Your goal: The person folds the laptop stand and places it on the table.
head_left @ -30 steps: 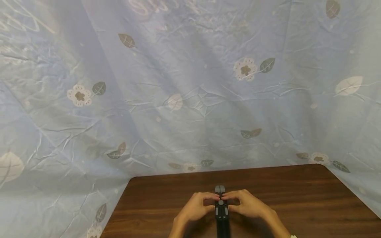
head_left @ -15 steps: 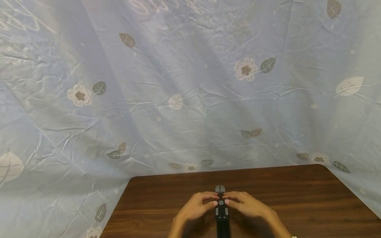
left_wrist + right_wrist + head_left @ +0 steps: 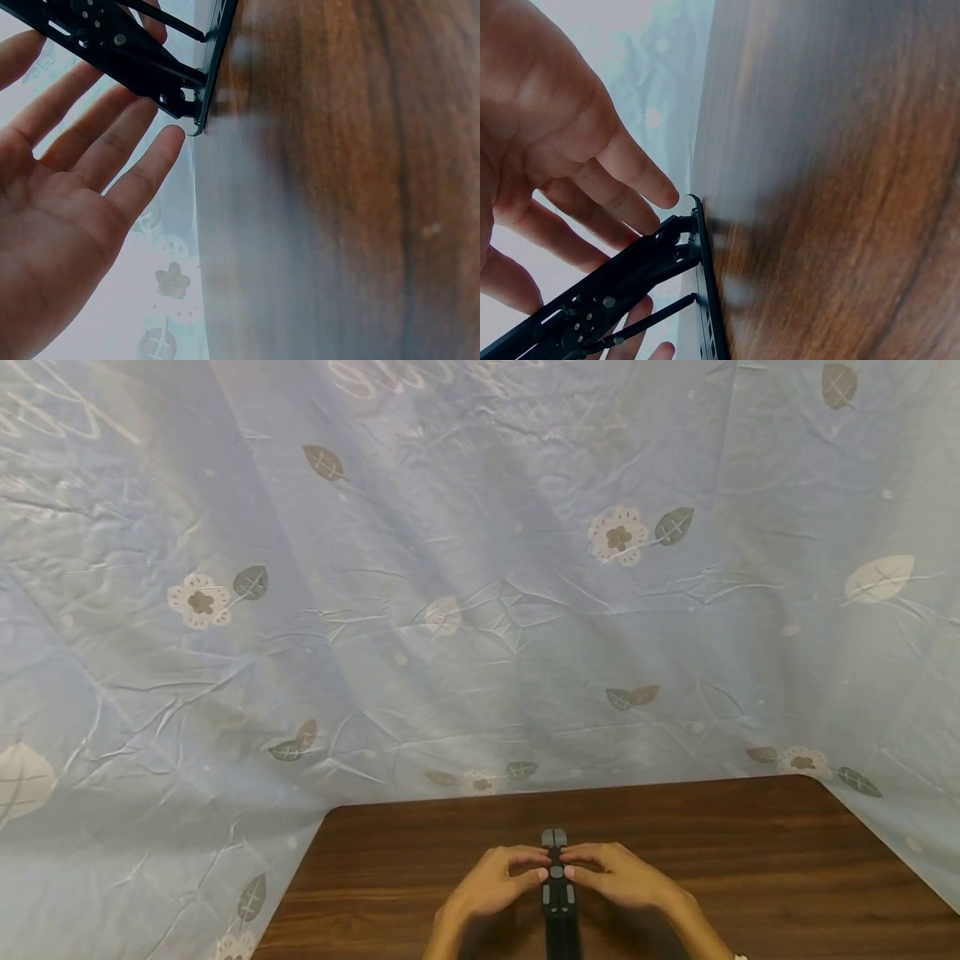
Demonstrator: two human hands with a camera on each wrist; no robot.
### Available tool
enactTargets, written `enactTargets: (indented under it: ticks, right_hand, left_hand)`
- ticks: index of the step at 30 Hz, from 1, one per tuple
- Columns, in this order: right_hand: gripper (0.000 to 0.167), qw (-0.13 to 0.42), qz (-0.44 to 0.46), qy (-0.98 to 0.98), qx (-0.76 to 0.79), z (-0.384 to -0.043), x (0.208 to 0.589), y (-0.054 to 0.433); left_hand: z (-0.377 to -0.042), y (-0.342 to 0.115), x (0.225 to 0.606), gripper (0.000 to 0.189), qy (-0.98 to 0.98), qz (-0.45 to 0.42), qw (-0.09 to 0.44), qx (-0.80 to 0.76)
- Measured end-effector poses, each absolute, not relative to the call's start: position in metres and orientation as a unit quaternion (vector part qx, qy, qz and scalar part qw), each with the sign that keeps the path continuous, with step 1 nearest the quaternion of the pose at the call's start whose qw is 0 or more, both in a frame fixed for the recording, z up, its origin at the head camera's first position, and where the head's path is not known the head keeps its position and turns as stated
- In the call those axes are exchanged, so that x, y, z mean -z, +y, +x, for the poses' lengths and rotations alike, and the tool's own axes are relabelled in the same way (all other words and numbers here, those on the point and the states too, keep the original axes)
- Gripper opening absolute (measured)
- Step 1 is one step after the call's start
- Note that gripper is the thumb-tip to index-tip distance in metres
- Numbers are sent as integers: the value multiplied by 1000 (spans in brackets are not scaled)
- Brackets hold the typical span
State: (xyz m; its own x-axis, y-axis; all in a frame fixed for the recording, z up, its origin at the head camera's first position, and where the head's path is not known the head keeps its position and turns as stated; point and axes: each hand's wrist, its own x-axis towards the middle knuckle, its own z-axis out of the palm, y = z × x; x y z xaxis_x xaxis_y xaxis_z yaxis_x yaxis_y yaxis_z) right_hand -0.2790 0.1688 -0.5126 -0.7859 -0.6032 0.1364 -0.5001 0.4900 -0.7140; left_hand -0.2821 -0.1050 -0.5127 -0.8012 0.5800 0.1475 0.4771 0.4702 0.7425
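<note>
A folded black laptop stand with grey pads stands on the brown table, its lower end running out of the head view. My left hand is at its left side, fingertips and thumb tip right at the upper part. From the right, my right hand mirrors this, the tips of both hands almost meeting over the stand. The left wrist view has the left hand with fairly straight fingers against the stand's raised arm. Similarly extended are the right hand's fingers along the arm in the right wrist view.
The dark wood table has rounded far corners. A pale blue sheet printed with leaves and flowers hangs behind it and along both sides.
Both thumbs have moved from the stand's sides up to its top, closer to the fingertips. Over the last half second the hands and stand have hardly moved.
</note>
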Motion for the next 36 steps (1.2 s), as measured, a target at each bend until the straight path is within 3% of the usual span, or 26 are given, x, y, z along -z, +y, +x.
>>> enactTargets:
  ticks: [36]
  right_hand:
    - [51,63,-333,866,369,-277,514,168]
  left_hand:
    - [-280,-107,514,40,854,314,82,-406]
